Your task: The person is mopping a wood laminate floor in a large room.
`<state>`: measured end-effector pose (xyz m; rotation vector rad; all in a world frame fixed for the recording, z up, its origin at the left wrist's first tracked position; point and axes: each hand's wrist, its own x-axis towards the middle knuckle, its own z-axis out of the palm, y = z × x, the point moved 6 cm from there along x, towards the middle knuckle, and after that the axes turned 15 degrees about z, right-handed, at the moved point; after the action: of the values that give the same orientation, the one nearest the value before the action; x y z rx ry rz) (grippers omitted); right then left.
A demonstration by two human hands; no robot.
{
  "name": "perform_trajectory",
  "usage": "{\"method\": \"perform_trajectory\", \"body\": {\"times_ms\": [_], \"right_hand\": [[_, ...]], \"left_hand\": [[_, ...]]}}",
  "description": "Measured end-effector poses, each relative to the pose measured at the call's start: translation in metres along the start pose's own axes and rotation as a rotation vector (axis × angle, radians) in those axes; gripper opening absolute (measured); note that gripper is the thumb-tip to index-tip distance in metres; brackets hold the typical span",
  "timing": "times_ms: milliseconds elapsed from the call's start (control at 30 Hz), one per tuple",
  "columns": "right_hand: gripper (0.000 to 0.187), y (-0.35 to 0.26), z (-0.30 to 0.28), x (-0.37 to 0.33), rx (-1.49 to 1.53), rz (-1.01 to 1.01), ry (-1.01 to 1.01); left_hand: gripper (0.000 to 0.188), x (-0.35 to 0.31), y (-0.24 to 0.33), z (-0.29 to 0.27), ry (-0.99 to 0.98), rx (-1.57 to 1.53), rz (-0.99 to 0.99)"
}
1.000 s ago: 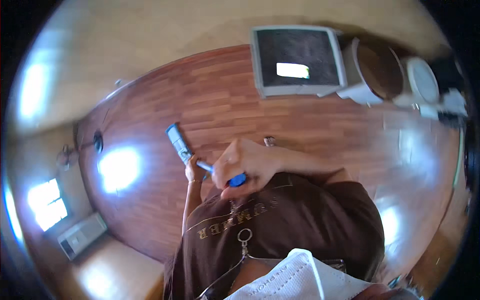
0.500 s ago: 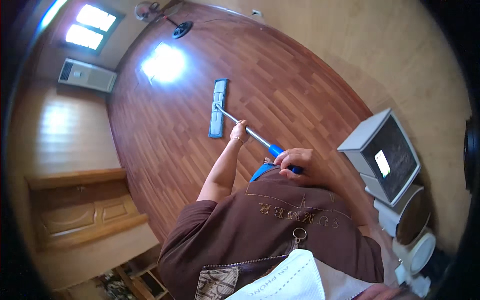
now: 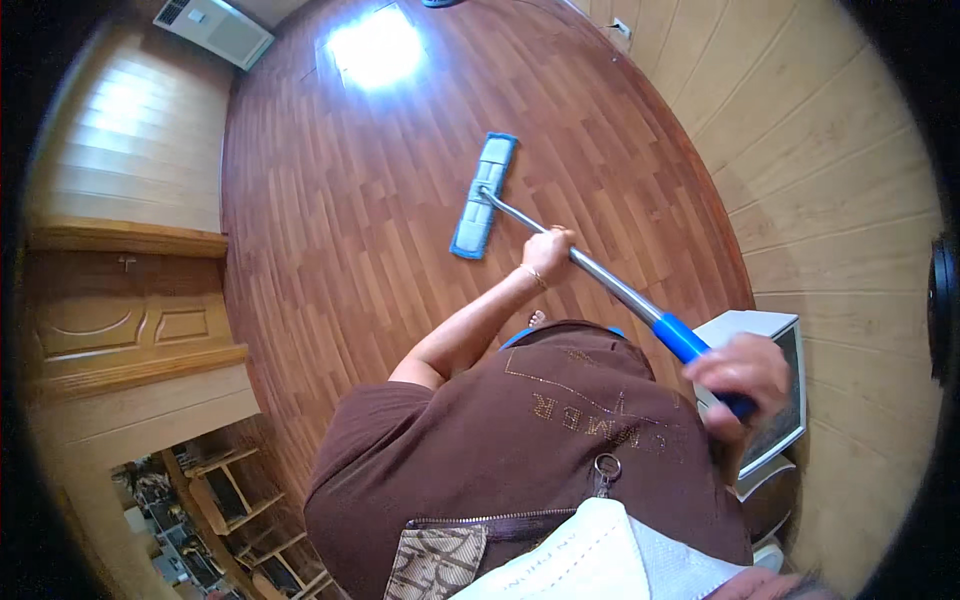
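A flat mop (image 3: 625, 291) slants across the view, its metal pole running from the lower right up to the floor. Its long blue-edged pad (image 3: 471, 229) lies on the wood floor ahead of me. My left hand (image 3: 549, 253) is closed round the pole partway down, a thin bracelet at the wrist. At the upper end, my right hand (image 3: 745, 378) wraps the blue and dark grip; it is somewhat blurred, and its palm side is partly hidden.
A white box-shaped cabinet with a dark front (image 3: 790, 385) stands by the right wall, just behind my right hand. A wooden door (image 3: 130, 310) is at left, with open shelves (image 3: 235, 490) below it. A wall socket (image 3: 621, 27) shows at upper right.
Both hands have moved right with the mop, and the right hand has gone farther out, beside the cabinet. The pad sits farther right in view and is tilted more. The view has shifted too.
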<state>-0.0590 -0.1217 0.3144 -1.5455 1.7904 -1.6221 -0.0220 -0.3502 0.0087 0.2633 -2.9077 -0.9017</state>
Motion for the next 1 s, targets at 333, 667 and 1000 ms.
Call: {"method": "perform_trajectory", "body": {"times_ms": [333,667,1000], "right_hand": [[0.038,0.020,0.016,0.093,0.016,-0.458,-0.067],[0.035,0.044,0.064,0.136,0.142,-0.401,-0.209],[0.022,0.053,0.162,0.184,0.243,-0.168,-0.728]], "left_hand": [[0.012,0.026,-0.034,-0.046,0.087,-0.073,0.066],[0.020,0.020,-0.088,-0.092,0.280,-0.035,-0.148],[0.013,-0.029,-0.229,-0.101,0.557,-0.204,-0.388]]}}
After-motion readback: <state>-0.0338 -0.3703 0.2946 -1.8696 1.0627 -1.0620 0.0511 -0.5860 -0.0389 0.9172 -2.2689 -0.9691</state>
